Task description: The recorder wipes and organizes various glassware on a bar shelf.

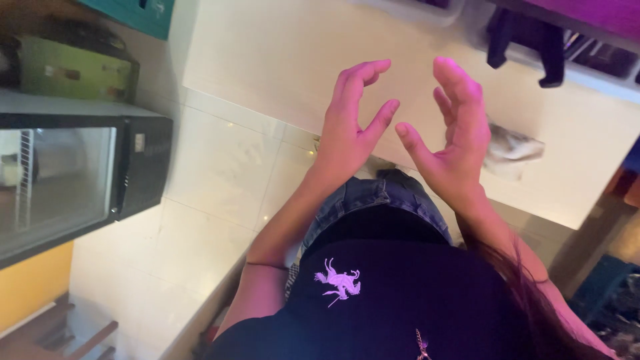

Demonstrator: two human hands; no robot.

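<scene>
Head view: left hand and right hand raised side by side over pale table, palms facing, fingers spread and curled, both empty, touching nothing. Nearest thing: crumpled pale cloth on table just beside right hand. Dark garment hangs at far edge. Glass-door black cabinet left. Judged: between grasps; reaching cloth needs right hand lowered sideways.
</scene>
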